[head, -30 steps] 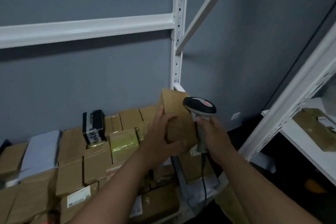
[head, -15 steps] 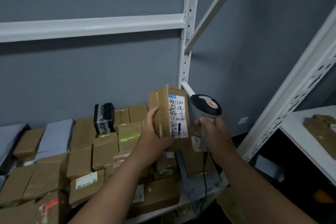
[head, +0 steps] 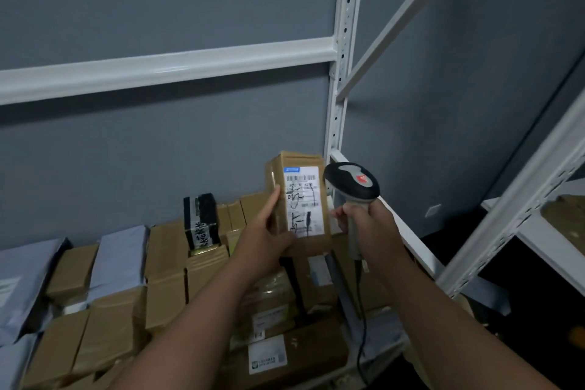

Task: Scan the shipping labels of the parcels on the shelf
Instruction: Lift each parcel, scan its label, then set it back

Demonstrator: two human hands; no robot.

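Far to my left I see grey mailer bags (head: 118, 258) lying flat beside rows of brown cartons (head: 164, 269) packed tight on the shelf (head: 384, 212), most showing plain tops, which I judge is why each one has to be lifted out to find its label. A black-wrapped parcel (head: 201, 220) stands upright on the stack. My left hand (head: 266, 247) holds a small brown parcel (head: 299, 202) up above the pile, thumb along its left edge and fingers curled under its base, so the white shipping label (head: 304, 204) faces me and stays uncovered. Just to its right, my right hand (head: 368, 226) is wrapped around the handle of the barcode scanner (head: 351, 187), whose head sits level with the label's top, close beside the parcel without touching it. Its cable (head: 362, 320) hangs down past the cartons. I think the scanner head needs turning toward the label before it reads.
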